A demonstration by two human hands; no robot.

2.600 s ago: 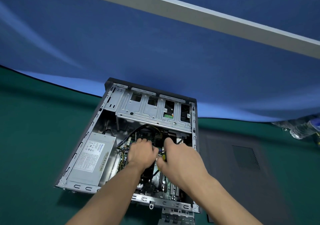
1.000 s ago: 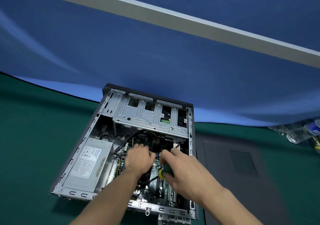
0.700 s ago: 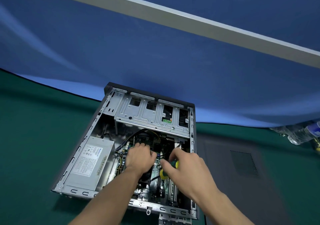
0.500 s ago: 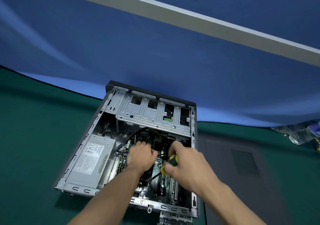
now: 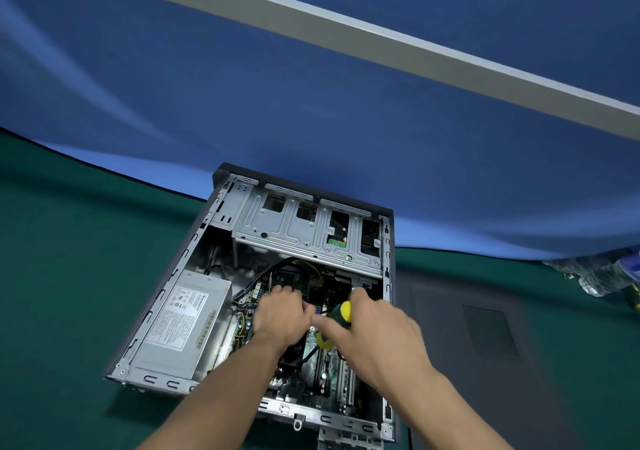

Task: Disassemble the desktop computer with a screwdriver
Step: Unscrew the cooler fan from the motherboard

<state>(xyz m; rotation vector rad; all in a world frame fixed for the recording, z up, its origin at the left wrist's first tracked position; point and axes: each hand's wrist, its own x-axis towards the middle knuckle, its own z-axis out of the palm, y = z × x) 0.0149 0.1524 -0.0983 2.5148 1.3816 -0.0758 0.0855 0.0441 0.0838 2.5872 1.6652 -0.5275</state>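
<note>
A screwdriver point(image 5: 337, 321) is gripped by the right hand point(image 5: 374, 339) inside the open computer case point(image 5: 194, 252). The left hand point(image 5: 280, 314) is curled over parts beside it; what it grasps cannot be told.

One view only, so we have no overlap with another. We look from a head-worn camera, forward and down, wide-angle with bent straight lines: the table point(image 5: 52, 276) edge curves. We sit close over the open case point(image 5: 311, 235), which lies low and centre in the frame. Both forearms enter from the bottom edge, left hand point(image 5: 280, 314) and right hand point(image 5: 377, 332) meeting near the middle of the lower half. The upper half faces a blue backdrop point(image 5: 311, 103) crossed by a grey bar point(image 5: 415, 48). The case's near end is cut off by the bottom edge.
</note>
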